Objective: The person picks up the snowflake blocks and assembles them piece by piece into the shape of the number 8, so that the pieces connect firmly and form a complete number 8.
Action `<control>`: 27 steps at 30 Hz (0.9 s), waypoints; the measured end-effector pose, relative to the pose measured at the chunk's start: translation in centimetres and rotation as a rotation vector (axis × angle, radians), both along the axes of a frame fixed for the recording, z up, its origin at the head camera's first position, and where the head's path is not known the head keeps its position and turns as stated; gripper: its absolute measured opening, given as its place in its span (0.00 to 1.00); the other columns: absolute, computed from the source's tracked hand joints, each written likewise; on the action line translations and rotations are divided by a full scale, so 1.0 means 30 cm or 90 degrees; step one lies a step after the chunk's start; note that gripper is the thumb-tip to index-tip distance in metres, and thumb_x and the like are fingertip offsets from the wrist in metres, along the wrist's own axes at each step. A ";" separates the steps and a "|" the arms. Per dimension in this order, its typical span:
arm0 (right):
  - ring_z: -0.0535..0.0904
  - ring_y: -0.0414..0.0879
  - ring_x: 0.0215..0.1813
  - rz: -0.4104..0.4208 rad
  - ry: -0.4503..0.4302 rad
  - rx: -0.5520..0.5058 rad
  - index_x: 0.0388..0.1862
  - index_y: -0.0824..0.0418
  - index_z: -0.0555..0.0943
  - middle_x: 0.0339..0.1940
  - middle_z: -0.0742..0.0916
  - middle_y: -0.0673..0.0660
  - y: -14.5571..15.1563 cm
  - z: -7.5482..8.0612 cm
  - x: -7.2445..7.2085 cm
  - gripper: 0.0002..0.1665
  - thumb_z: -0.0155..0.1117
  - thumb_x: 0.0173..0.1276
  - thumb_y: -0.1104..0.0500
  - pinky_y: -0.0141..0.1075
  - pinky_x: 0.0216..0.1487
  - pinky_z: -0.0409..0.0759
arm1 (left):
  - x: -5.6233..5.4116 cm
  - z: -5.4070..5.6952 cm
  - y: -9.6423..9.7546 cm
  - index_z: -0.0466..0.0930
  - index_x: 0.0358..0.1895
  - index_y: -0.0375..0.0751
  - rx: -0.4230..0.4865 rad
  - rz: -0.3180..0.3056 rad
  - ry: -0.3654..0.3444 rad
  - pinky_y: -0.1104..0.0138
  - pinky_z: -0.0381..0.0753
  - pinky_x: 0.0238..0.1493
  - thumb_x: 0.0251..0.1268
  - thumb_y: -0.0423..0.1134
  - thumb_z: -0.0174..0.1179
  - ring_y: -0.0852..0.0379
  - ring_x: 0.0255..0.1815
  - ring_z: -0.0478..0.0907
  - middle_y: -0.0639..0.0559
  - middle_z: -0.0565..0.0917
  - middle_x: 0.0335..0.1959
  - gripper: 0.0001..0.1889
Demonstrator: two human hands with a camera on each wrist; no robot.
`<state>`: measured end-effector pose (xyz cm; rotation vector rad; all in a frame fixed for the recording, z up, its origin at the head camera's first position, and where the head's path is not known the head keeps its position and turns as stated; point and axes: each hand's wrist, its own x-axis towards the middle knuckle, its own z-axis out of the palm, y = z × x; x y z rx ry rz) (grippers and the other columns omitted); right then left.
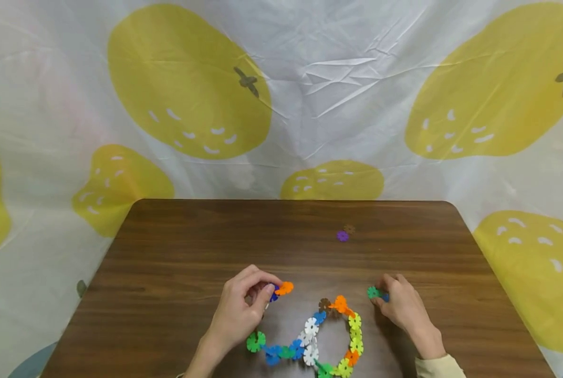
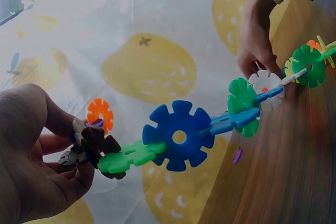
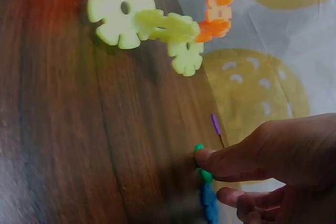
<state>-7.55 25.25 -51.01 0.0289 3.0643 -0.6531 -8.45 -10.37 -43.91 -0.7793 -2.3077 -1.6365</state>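
Note:
My left hand point(image 1: 241, 299) pinches one end of a chain of interlocking flower discs point(image 1: 310, 354), raised off the table. At its fingertips sit an orange disc point(image 2: 100, 115), a dark blue one point(image 1: 274, 294) and dark brown ones point(image 2: 97, 145). From there the chain runs through a light green disc point(image 2: 134, 156) and a big blue disc point(image 2: 178, 136) to a loop of white, yellow and orange ones. Over on the right, my right hand point(image 1: 402, 304) holds a green disc point(image 3: 203, 169) and a blue disc point(image 3: 209, 203) between thumb and fingers, low over the table.
The brown wooden table point(image 1: 191, 236) has rounded far corners. Towards its back lie a loose purple disc point(image 1: 342, 236) and a brown disc point(image 1: 350, 229). A white curtain with yellow fruit prints point(image 1: 191, 84) hangs right behind the far edge.

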 end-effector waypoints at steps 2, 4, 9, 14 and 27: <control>0.81 0.59 0.43 -0.008 0.014 -0.005 0.39 0.63 0.82 0.45 0.83 0.66 0.005 -0.014 -0.003 0.16 0.78 0.55 0.61 0.56 0.44 0.82 | 0.000 0.000 -0.001 0.87 0.37 0.45 0.002 0.001 0.006 0.74 0.73 0.21 0.63 0.23 0.63 0.69 0.23 0.69 0.57 0.80 0.31 0.11; 0.80 0.55 0.40 -0.012 0.032 -0.013 0.37 0.63 0.81 0.41 0.83 0.64 0.007 -0.023 -0.007 0.16 0.79 0.53 0.62 0.51 0.40 0.81 | 0.000 0.000 -0.003 0.86 0.37 0.45 0.005 0.001 0.006 0.74 0.73 0.20 0.63 0.23 0.63 0.69 0.23 0.69 0.57 0.80 0.31 0.11; 0.78 0.47 0.31 -0.017 0.070 -0.043 0.34 0.60 0.78 0.29 0.84 0.54 0.001 -0.030 -0.018 0.15 0.77 0.52 0.67 0.40 0.33 0.75 | 0.002 -0.001 -0.004 0.86 0.37 0.45 0.011 -0.002 0.006 0.74 0.72 0.20 0.62 0.23 0.63 0.68 0.23 0.69 0.57 0.80 0.30 0.11; 0.81 0.43 0.28 -0.019 0.137 -0.077 0.32 0.58 0.79 0.26 0.87 0.51 -0.027 -0.013 -0.022 0.12 0.72 0.57 0.70 0.37 0.31 0.77 | 0.003 -0.003 -0.001 0.86 0.37 0.46 0.013 0.001 0.017 0.74 0.72 0.20 0.62 0.23 0.64 0.68 0.23 0.69 0.57 0.79 0.30 0.12; 0.88 0.39 0.36 0.155 0.200 -0.581 0.44 0.66 0.83 0.37 0.90 0.60 -0.253 0.192 0.018 0.10 0.68 0.65 0.73 0.35 0.38 0.89 | 0.016 0.008 0.012 0.88 0.37 0.45 0.054 0.019 0.030 0.73 0.76 0.21 0.60 0.25 0.69 0.65 0.24 0.73 0.55 0.82 0.30 0.09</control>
